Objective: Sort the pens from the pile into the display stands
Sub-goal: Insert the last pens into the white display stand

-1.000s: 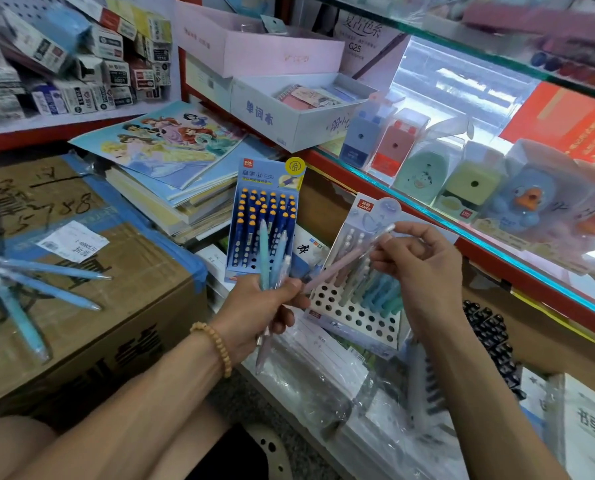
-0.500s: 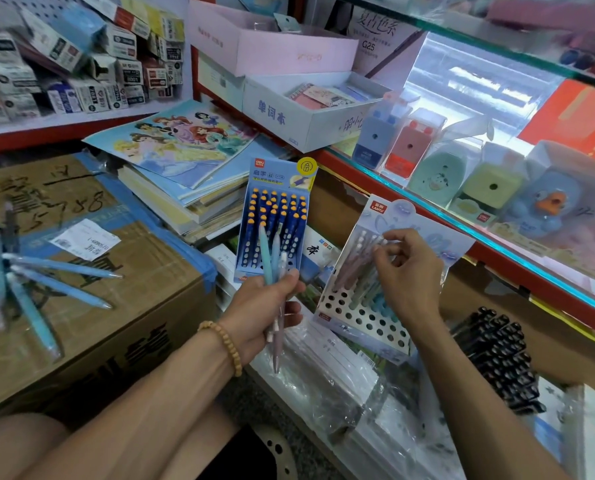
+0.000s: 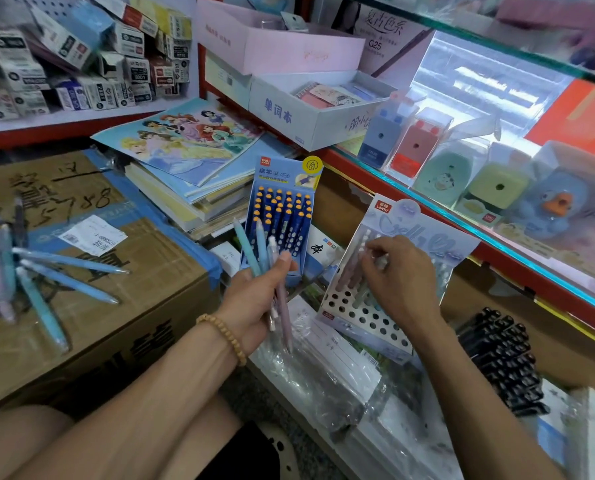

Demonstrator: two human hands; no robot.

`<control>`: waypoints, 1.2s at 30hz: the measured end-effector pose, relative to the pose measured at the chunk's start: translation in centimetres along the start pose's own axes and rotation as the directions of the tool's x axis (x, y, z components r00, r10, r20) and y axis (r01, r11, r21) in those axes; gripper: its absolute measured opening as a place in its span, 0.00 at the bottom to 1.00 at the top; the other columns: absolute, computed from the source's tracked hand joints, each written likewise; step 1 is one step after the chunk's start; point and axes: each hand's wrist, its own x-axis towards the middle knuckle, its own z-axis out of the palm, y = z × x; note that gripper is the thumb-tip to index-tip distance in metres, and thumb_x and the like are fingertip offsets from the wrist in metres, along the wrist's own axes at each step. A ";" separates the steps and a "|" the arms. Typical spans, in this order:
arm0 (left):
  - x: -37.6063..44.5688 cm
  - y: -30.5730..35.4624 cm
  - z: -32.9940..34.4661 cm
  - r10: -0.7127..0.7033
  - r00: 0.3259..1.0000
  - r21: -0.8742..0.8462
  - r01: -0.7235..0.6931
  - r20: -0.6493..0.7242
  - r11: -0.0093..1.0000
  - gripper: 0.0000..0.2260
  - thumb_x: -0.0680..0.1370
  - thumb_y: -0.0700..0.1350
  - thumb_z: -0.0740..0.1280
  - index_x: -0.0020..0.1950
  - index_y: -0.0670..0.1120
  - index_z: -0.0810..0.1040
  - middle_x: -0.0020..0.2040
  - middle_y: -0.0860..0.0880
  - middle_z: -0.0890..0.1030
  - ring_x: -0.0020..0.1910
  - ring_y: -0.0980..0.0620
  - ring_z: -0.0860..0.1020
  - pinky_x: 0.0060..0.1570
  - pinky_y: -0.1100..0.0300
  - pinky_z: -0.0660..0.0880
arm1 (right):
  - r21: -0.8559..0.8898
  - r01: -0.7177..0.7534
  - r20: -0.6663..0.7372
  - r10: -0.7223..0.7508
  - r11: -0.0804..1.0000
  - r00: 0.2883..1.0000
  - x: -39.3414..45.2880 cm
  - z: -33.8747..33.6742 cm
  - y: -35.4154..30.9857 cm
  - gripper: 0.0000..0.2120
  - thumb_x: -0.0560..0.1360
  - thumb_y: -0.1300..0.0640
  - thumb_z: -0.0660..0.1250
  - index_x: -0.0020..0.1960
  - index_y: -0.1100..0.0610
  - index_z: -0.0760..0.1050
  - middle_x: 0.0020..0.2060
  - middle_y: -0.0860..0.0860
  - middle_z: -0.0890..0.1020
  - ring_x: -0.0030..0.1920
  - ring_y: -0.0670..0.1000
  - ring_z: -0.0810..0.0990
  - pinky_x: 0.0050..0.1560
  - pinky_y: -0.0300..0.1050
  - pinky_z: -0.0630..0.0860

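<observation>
Several pens were seated in the right-hand stand (image 3: 365, 317), many holes unfilled; the right hand (image 3: 398, 275) pinched one in. The left hand (image 3: 254, 296) gripped a bunch (image 3: 265, 251); loose pens (image 3: 67, 271) remained far left.

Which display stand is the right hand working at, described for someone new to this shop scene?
Start at the red-edged glass counter on the right and look just below its edge. Two pen stands lean there: a dark blue stand and, to its right, the pale stand under the right hand. It alone has a white base full of round holes, many empty, and holds pastel pens.
</observation>
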 end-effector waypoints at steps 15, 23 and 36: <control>-0.7 -0.3 0.0 0.099 0.980 0.048 -0.109 0.172 0.993 0.22 0.65 0.51 0.73 0.54 0.39 0.82 0.42 0.43 0.79 0.42 0.51 0.77 0.41 0.56 0.74 | 0.688 -0.406 0.534 -0.041 0.601 0.845 -7.1 0.4 -4.8 0.06 0.76 0.66 0.70 0.44 0.58 0.82 0.34 0.60 0.83 0.34 0.51 0.78 0.35 0.41 0.77; -0.7 -0.4 -0.4 0.154 0.946 0.227 -0.222 0.285 0.948 0.05 0.74 0.44 0.72 0.45 0.43 0.84 0.39 0.44 0.84 0.29 0.57 0.72 0.28 0.66 0.68 | 0.645 -0.405 0.506 0.035 0.648 0.862 -6.9 -0.8 -4.0 0.03 0.76 0.61 0.71 0.45 0.61 0.82 0.36 0.56 0.85 0.34 0.48 0.81 0.38 0.39 0.78; -0.8 -0.8 0.0 0.088 0.947 0.388 -0.211 0.310 0.897 0.14 0.80 0.51 0.64 0.51 0.41 0.83 0.37 0.49 0.76 0.28 0.56 0.71 0.27 0.66 0.69 | 0.710 -0.357 0.261 0.244 0.607 0.934 -2.4 -4.8 -2.0 0.04 0.76 0.67 0.67 0.46 0.60 0.80 0.37 0.53 0.84 0.36 0.49 0.83 0.39 0.38 0.81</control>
